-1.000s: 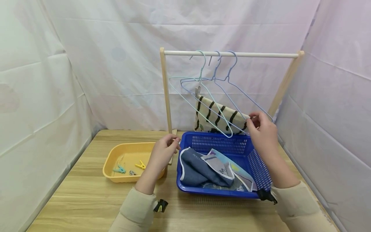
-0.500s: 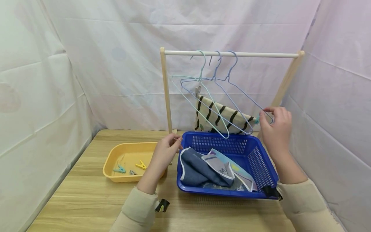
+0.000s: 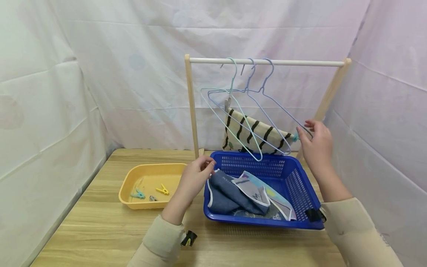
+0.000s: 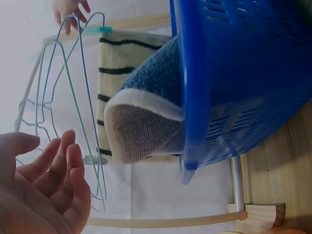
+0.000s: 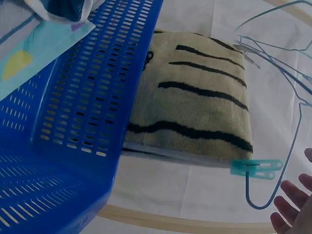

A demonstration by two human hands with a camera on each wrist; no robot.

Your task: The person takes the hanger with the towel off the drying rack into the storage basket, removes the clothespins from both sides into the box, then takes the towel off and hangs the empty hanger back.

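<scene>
A cream towel with black wavy stripes [image 3: 257, 131] hangs from a blue hanger [image 3: 272, 70] on the rack. A teal clothespin [image 5: 256, 167] grips its right corner at the hanger's end, and a grey clothespin [image 3: 227, 105] grips the left corner. My right hand [image 3: 317, 144] is beside that hanger end, fingers apart and holding nothing. Over the left rim of the blue basket [image 3: 263, 222] hovers my left hand [image 3: 197, 173], fingers loosely bent, nothing in them. Below it lies a folded dark blue cloth with white edging [image 3: 227, 193].
A second blue hanger and a green hanger [image 3: 236, 70] hang bare on the white rail [image 3: 307, 63]. A yellow tray [image 3: 133, 204] at the left holds several clothespins, such as a yellow one [image 3: 162, 190]. A light-blue patterned cloth [image 3: 263, 183] also lies in the basket.
My right hand has moved right, off the towel's corner to the hanger's end, and its fingers have spread, leaving the teal clothespin visible. My left hand has shifted slightly right. The green hanger has swung a little.
</scene>
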